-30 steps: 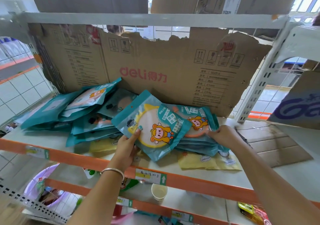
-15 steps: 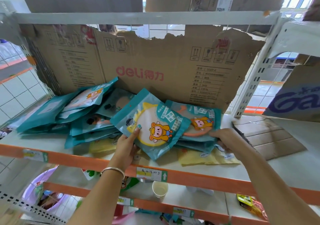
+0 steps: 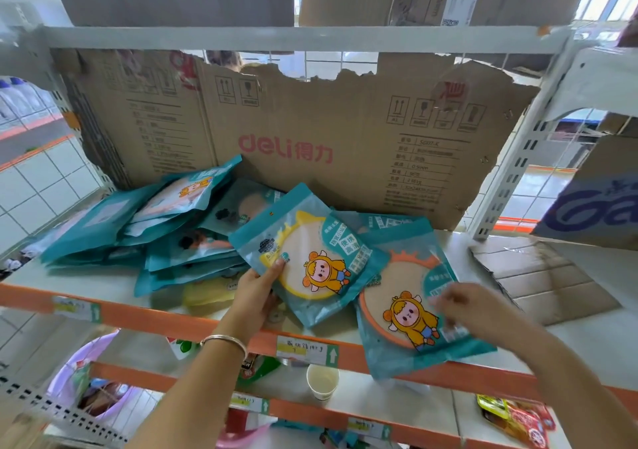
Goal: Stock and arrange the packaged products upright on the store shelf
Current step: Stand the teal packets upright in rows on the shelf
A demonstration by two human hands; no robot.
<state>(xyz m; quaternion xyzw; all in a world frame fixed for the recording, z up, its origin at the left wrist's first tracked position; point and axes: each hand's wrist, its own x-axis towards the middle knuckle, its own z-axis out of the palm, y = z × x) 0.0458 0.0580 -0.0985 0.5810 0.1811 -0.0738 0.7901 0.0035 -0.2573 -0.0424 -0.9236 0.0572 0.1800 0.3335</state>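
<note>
Bare shelf [image 3: 593, 341] lies open at 3 o'clock, a cardboard sheet [image 3: 345, 131] walls the back and teal pouches [image 3: 145, 227] slump at 10 o'clock, while the left hand [image 3: 257, 296] pinches the yellow-ringed pouch [image 3: 310, 259] thumb-on-top and the blurred right hand [image 3: 473, 307] grips the orange-ringed pouch [image 3: 407, 317], which overhangs the shelf's front edge.
</note>
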